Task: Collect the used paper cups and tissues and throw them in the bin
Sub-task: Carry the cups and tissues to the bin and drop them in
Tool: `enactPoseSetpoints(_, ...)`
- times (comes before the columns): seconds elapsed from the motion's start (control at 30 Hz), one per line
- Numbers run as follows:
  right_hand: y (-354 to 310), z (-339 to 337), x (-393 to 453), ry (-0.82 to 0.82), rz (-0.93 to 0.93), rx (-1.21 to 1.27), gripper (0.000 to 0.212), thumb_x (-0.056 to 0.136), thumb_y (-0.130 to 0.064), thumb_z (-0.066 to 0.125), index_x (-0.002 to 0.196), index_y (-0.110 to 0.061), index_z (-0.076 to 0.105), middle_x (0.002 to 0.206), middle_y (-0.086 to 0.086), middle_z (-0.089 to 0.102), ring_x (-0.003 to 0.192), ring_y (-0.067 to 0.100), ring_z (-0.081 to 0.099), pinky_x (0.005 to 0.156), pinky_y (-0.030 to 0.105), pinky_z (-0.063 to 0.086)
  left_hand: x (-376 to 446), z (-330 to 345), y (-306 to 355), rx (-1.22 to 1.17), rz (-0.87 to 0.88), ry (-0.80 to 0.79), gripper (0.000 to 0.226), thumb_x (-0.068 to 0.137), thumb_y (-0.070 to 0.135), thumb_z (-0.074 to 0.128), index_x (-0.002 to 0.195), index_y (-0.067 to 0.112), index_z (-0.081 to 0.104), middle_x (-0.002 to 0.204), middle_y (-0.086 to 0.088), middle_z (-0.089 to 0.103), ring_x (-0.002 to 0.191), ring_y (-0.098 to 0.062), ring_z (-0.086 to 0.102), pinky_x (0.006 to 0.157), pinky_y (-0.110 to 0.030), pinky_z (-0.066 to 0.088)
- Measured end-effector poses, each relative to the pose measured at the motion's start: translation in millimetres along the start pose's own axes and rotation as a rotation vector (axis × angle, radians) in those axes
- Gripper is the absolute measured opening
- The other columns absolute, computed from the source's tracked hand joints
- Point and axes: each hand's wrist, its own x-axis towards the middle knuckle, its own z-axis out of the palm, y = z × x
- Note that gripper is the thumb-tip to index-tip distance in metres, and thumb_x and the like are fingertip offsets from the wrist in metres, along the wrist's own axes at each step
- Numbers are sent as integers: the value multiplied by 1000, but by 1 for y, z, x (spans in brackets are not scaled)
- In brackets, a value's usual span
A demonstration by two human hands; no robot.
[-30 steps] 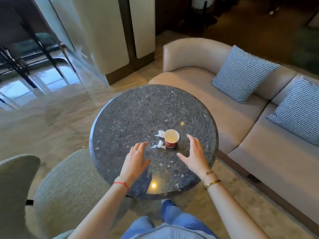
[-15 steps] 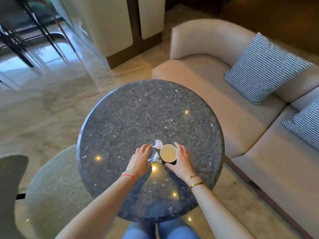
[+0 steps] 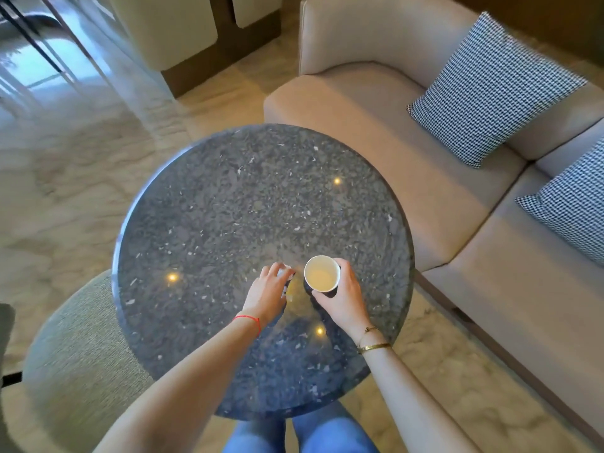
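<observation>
A paper cup (image 3: 322, 274) with a white inside stands or hangs just over the round dark stone table (image 3: 228, 207), near its front right. My right hand (image 3: 343, 294) wraps around the cup from the right and front. Just left of the cup, my left hand (image 3: 269, 291) covers crumpled white tissues (image 3: 283, 271); only a small white bit shows between the fingertips. I cannot tell whether the cup is lifted off the table. No bin is in view.
A beige sofa (image 3: 425, 191) with two checked cushions (image 3: 490, 89) runs along the right. A grey-green upholstered chair (image 3: 75, 348) stands at the table's left front. Marble floor lies to the left, and my blue-jeaned legs show under the table's near edge.
Both hands moved in from apart: the right one closed around the cup and the left one came down over the tissues. The camera tilted further down over the table.
</observation>
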Motion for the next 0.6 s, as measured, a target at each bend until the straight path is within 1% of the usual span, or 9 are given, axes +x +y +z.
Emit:
enactPoseSetpoints(0.1, -2, -3, -4, -7, 2, 8, 70, 71, -22, 83, 126, -15, 42, 125, 2, 53, 113, 17, 51, 92, 22, 42, -4, 2, 2, -92, -99, 26, 34, 87, 5, 56, 118, 18, 57, 120, -3, 52, 111, -26, 54, 81, -35, 50)
enactPoseSetpoints(0.17, -4, -5, -7, -19, -7, 14, 69, 72, -23, 82, 126, -15, 41, 125, 2, 52, 113, 18, 51, 91, 20, 40, -10, 1, 1, -137, -131, 22, 29, 86, 7, 57, 112, 18, 60, 116, -2, 55, 106, -25, 58, 80, -36, 51)
enactPoseSetpoints(0.23, -9, -7, -11, -31, -30, 15, 70, 72, -24, 82, 128, -16, 40, 127, 2, 51, 114, 17, 50, 92, 21, 41, -18, -3, 1, -186, -141, 54, 26, 85, 11, 59, 110, 18, 61, 114, -1, 57, 103, -25, 59, 80, -36, 51)
enactPoseSetpoints(0.37, -21, -15, -24, -60, -105, 13, 77, 74, -26, 81, 136, -18, 36, 136, 1, 46, 123, 16, 46, 101, 30, 43, -45, -17, 1, -278, -136, 230, 21, 86, 19, 62, 106, 20, 62, 109, 2, 59, 97, -23, 60, 74, -33, 50)
enactPoseSetpoints(0.5, -32, -23, -41, -94, -167, 1, 81, 75, -25, 81, 139, -21, 32, 139, -1, 42, 126, 14, 43, 101, 29, 43, -90, -27, -2, -338, -160, 395, 19, 88, 27, 64, 106, 21, 63, 109, 4, 60, 87, -20, 60, 70, -31, 50)
enactPoseSetpoints(0.57, -37, -25, -51, -122, -192, 2, 82, 75, -25, 81, 140, -23, 31, 139, -2, 41, 126, 13, 42, 101, 28, 43, -117, -27, -5, -331, -181, 457, 19, 89, 27, 65, 107, 23, 63, 111, 5, 61, 81, -14, 58, 69, -27, 50)
enactPoseSetpoints(0.6, -39, -26, -56, -140, -207, 5, 82, 75, -24, 81, 140, -24, 31, 139, -3, 41, 126, 13, 42, 101, 28, 43, -131, -26, -7, -331, -193, 490, 19, 89, 28, 65, 107, 23, 63, 110, 6, 61, 78, -11, 55, 68, -24, 47)
